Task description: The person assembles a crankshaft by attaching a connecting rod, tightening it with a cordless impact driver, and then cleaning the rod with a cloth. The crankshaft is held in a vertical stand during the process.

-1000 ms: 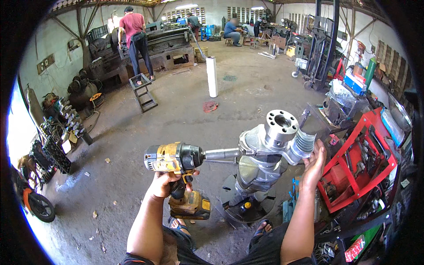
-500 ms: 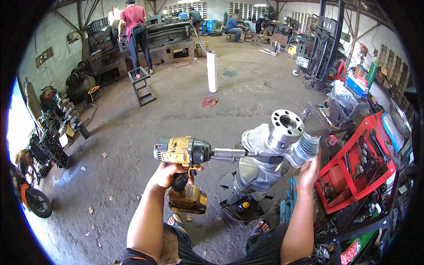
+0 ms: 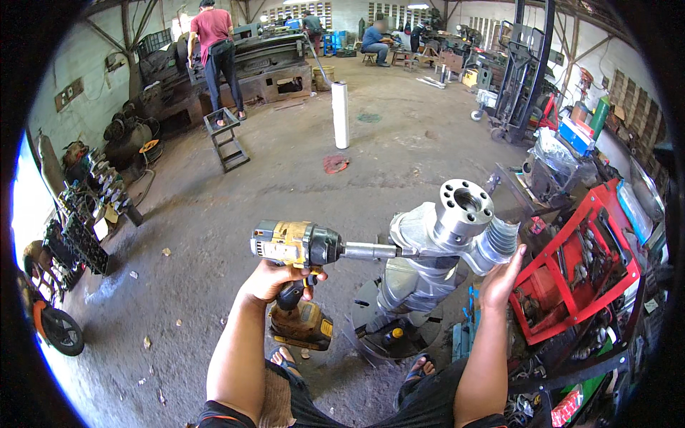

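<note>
A grey metal crankshaft (image 3: 417, 282) stands upright, its bright round flange with a ring of bolt holes (image 3: 465, 207) on top. My left hand (image 3: 275, 279) is closed round the grip of a yellow and black cordless impact wrench (image 3: 296, 244), held level. From its nose a steel socket (image 3: 371, 250) reaches right to the crankshaft just under the flange; the exact contact is hard to see. My right hand (image 3: 498, 282) lies with its palm side against the ribbed grey counterweight (image 3: 495, 242) on the right, fingers stretched upward.
Below the crankshaft is a dark round base (image 3: 367, 324) between my feet. A red tool tray (image 3: 564, 267) stands close on the right. Ahead are a white roll (image 3: 341, 118), a red rag (image 3: 335, 165) and a metal step stand (image 3: 227, 139). A person in a red shirt (image 3: 212, 36) stands by machinery.
My right hand has eased slightly down and its fingers look straighter against the counterweight. The impact wrench has tipped a little, its battery end lower. The socket remains at the crankshaft.
</note>
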Demonstrator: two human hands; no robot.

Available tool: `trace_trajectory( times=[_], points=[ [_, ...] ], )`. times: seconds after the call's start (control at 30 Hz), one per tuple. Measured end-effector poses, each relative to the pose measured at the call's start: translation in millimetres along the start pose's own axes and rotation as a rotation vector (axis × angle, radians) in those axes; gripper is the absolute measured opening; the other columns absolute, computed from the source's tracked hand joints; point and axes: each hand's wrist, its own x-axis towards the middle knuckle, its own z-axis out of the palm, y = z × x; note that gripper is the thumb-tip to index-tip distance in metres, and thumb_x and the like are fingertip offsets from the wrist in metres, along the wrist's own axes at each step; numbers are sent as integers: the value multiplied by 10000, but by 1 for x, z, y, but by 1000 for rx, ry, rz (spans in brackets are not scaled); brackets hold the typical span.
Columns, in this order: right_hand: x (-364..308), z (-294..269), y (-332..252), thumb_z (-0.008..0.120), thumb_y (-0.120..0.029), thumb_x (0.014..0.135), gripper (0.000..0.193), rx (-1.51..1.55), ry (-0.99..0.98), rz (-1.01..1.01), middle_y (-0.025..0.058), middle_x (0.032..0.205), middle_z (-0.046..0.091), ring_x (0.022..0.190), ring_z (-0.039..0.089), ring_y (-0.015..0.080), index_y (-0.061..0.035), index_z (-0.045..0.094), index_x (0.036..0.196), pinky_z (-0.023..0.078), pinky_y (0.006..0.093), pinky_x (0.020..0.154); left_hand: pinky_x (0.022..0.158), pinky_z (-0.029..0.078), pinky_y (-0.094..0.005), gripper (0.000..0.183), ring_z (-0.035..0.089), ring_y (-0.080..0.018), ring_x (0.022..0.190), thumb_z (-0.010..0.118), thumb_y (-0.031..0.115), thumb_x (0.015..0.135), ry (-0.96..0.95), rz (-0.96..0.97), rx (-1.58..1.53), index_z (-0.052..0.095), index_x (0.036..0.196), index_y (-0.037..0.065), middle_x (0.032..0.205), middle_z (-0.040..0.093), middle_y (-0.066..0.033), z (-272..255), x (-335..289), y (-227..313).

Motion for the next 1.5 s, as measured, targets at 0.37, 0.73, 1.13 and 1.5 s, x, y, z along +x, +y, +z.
trace_trajectory(
  times=[0.37, 0.73, 1.13, 1.5],
  points=[
    [10, -1, 8, 332, -635, 1011, 758, 141, 64, 33, 99, 1466, 483, 1347, 455, 246, -26, 431, 1451, 307, 430, 1145, 780, 578, -351, 306, 686, -177, 860, 768, 53, 830, -70, 3, 143, 665, 1118, 47, 992, 723, -74, -16, 8, -12],
    [10, -8, 10, 261, -627, 1026, 752, 166, 32, 62, 104, 1495, 443, 1396, 388, 246, -38, 392, 1475, 229, 429, 1182, 695, 581, -325, 299, 682, -186, 780, 728, 85, 870, -73, -39, 5, 636, 1147, 19, 980, 721, -122, 9, 0, -4],
    [8, -7, 10, 219, -708, 986, 840, 193, -22, 62, 105, 1515, 416, 1415, 351, 252, -55, 343, 1500, 197, 439, 1188, 517, 531, -339, 289, 634, -198, 619, 802, 170, 789, 77, -138, -26, 637, 979, 29, 776, 646, -86, 16, 0, 0],
    [11, -9, 13, 209, -713, 986, 840, 138, -8, 41, 106, 1461, 473, 1382, 396, 245, -46, 403, 1459, 224, 426, 1177, 498, 563, -349, 561, 670, -265, 591, 714, 183, 791, 34, -151, -157, 517, 1285, 3, 991, 699, -252, 17, -9, -2]
  ],
)
